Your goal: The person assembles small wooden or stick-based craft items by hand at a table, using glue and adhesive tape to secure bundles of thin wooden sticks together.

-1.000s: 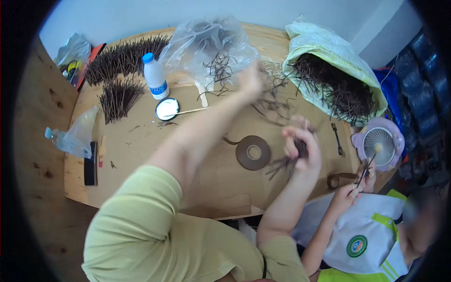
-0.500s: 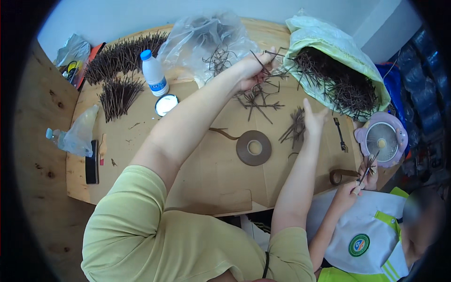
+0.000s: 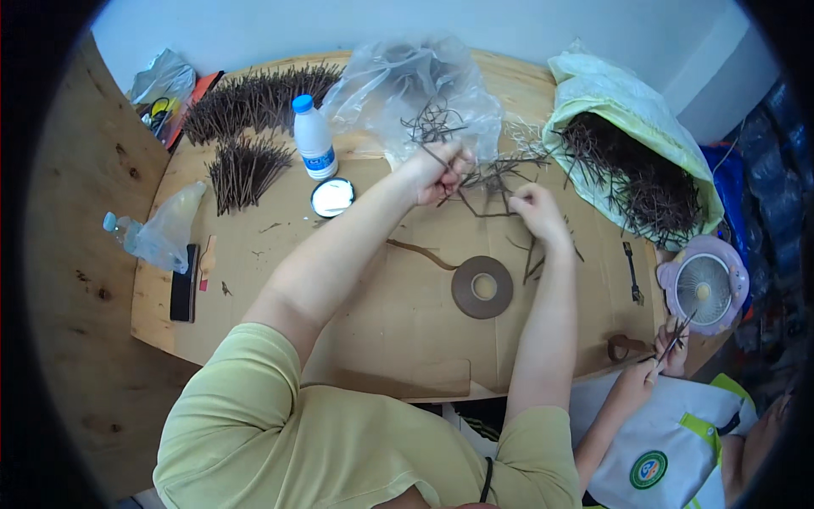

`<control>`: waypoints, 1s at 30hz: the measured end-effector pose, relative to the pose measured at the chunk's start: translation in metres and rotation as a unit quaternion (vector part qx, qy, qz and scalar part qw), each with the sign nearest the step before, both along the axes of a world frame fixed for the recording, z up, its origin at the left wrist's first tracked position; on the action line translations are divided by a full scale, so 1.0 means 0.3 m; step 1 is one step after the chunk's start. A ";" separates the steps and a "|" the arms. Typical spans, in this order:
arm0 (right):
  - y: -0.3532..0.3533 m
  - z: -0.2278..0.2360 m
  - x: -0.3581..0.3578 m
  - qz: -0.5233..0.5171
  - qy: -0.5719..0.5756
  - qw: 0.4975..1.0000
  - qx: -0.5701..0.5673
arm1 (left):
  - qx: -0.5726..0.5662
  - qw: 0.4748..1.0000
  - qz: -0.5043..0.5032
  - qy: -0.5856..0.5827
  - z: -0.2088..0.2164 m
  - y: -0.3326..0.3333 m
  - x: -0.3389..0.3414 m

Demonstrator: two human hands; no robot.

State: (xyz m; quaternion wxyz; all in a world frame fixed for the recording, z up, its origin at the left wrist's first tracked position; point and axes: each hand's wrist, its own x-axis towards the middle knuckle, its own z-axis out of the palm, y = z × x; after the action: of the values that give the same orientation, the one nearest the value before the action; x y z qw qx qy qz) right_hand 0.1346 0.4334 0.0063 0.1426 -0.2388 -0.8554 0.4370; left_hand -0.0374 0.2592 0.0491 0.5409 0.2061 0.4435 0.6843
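Note:
My left hand (image 3: pixel 438 176) is closed around thin brown twigs above the far middle of the cardboard-covered table. Opposite it, my right hand (image 3: pixel 541 214) has its fingers pinched at the end of a bent brown twig (image 3: pixel 483 215) that spans the gap between both hands. Loose branching twigs (image 3: pixel 507 172) lie just beyond and between them. Under my right hand, a few more twigs (image 3: pixel 532 261) rest partly hidden on the cardboard (image 3: pixel 381 339). A roll of brown tape (image 3: pixel 463 288) lies flat nearer to me, its loose end trailing left.
Bundled twigs (image 3: pixel 246 174), a white bottle (image 3: pixel 313 140), and a round dish of white stuff (image 3: pixel 332 197) stand left. A clear plastic bag (image 3: pixel 398 85) lies behind; a sack of twigs (image 3: pixel 593 93) and a fan (image 3: pixel 704 284) are right. A co-worker's hands (image 3: pixel 661 360) hold twigs.
My right hand has moved up and left toward my left hand, and its spread fingers have closed on a twig. My left hand has come down, away from the sack. The view has shifted slightly.

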 end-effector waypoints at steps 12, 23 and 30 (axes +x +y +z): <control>-0.164 0.224 0.150 -0.089 0.173 0.963 -0.187 | 0.038 0.995 0.001 0.096 0.009 0.126 0.268; 0.077 -0.061 0.181 -0.381 -0.108 0.873 0.284 | 0.032 0.985 0.150 0.078 -0.040 0.172 0.202; -0.116 0.021 0.013 -0.190 0.004 0.913 0.362 | -0.033 0.993 0.106 0.039 -0.016 0.116 0.182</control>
State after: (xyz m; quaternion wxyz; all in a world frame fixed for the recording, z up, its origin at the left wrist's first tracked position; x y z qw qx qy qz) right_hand 0.1384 0.3987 0.0127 0.3028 -0.3269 -0.8930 0.0634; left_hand 0.0170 0.2939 0.0444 0.4544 0.1666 0.5063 0.7138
